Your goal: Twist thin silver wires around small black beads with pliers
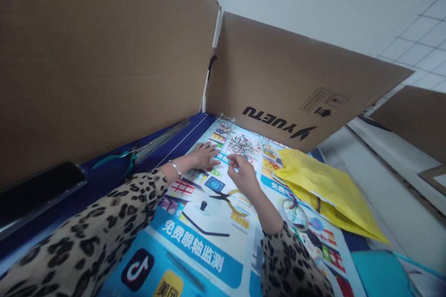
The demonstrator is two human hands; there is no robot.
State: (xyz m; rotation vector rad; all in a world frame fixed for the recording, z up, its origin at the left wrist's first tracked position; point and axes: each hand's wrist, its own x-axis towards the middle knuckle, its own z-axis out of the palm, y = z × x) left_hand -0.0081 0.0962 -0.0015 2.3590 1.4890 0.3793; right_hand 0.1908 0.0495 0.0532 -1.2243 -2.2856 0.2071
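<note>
My left hand (205, 155) lies flat on the printed poster (209, 264), fingers stretched out and a silver bangle at the wrist. To its right, my right hand (243, 174) is closed, with thumb and forefinger drawn together just above the poster. Whatever it may pinch is too small to make out. Beyond both hands sits a tangle of thin wire pieces (242, 145), some coloured. Small pliers with yellow handles (230, 200) rest on the poster nearer to me, below and between the hands.
Cardboard walls (278, 88) stand behind and to the left. A yellow envelope (318, 185) and coils of wire (295, 213) lie to the right. Along the left are teal-handled pliers (132, 161), a bundle of straight wires (165, 139) and a black phone-like slab (38, 195).
</note>
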